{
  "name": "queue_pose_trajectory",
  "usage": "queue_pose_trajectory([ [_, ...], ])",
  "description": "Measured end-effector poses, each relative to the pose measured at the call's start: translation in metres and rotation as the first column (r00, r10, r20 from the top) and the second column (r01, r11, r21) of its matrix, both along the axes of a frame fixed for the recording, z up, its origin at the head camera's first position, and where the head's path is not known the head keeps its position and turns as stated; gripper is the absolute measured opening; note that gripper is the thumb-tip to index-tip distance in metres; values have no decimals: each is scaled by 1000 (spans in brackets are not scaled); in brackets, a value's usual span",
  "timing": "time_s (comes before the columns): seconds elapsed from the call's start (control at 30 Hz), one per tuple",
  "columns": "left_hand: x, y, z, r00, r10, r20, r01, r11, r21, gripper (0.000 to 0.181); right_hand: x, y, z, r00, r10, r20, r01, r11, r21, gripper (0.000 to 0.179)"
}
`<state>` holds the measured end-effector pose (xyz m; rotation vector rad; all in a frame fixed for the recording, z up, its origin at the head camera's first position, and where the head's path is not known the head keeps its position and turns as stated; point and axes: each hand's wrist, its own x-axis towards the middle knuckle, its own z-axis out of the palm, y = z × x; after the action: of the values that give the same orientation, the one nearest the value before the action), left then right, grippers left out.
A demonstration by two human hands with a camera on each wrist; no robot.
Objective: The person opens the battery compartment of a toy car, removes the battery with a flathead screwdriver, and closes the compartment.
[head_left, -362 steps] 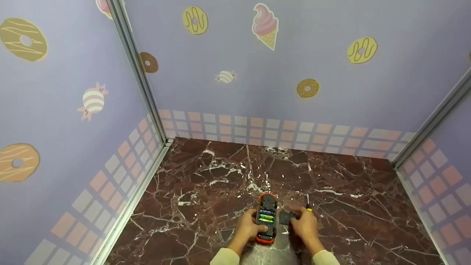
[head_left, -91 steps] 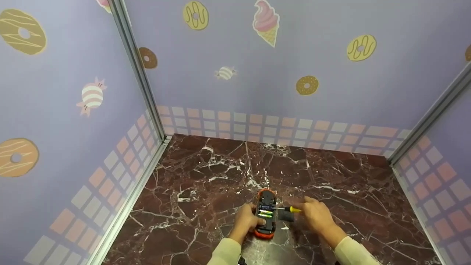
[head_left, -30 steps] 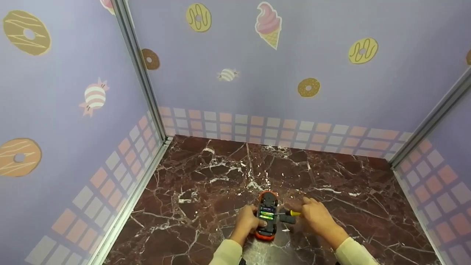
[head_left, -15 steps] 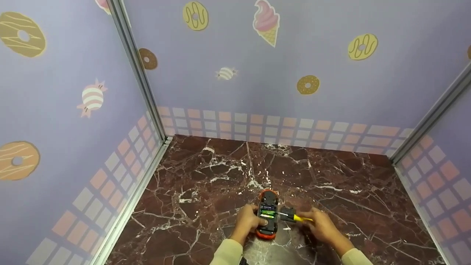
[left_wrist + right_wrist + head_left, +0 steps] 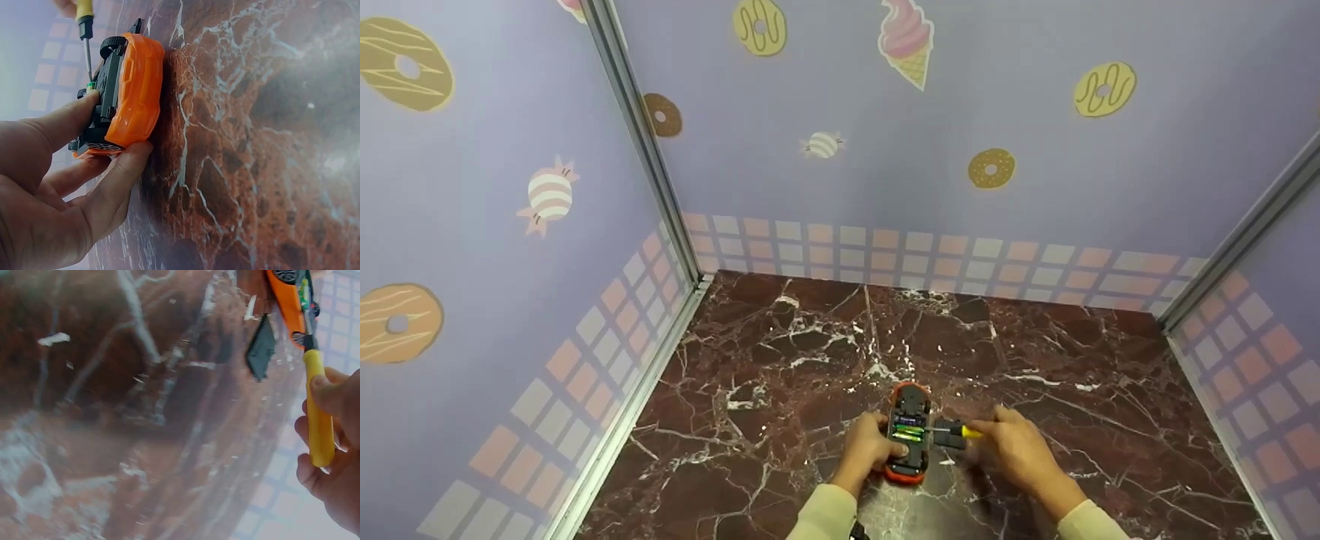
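Note:
My left hand (image 5: pixel 864 452) grips an orange toy car (image 5: pixel 139 90) that lies upside down, its black underside facing up. The thumb presses on the underside near the open battery compartment, with the other fingers along the side. Several green and dark batteries (image 5: pixel 910 433) sit in the compartment. From the right, my right hand (image 5: pixel 1024 455) holds a screwdriver by its yellow handle (image 5: pixel 320 433). Its metal shaft points left into the compartment, and the tip meets the green battery in the left wrist view. A black battery cover (image 5: pixel 261 349) lies on the surface beside the car.
A dark red marbled tabletop (image 5: pixel 780 480) with white veins carries small white scraps. Purple walls (image 5: pixel 885 172) with sweets and doughnut prints stand at the back and both sides, joined by metal corner strips (image 5: pixel 641 135).
Twelve seconds ago the right hand held the battery cover; now the cover lies down and the screwdriver reaches the batteries. Since half a second ago, the right hand has shifted slightly upward. The car stays put.

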<state>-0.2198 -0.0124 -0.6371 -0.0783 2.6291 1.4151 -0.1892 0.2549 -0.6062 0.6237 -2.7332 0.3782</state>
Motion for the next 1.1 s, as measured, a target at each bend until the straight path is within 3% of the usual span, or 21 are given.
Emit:
queue_pose_trajectory([
  [0.17,0,0,0,1000,7,5,-7,1000,-8,43,-2,-3,15,999,-17,-45,22,993,114,33],
  [0.33,1,0,-1,1000,4,3,-4,1000,-27,42,0,-1,18,999,-35,-23,37,995,97,28],
  [0.73,0,1,1,1000,4,-21,-4,1000,-26,42,6,-9,22,998,44,-52,-41,998,54,33],
  [1.1,2,1,2,1000,0,-29,-1,999,-43,45,7,-19,25,991,96,-95,-81,985,153,25],
])
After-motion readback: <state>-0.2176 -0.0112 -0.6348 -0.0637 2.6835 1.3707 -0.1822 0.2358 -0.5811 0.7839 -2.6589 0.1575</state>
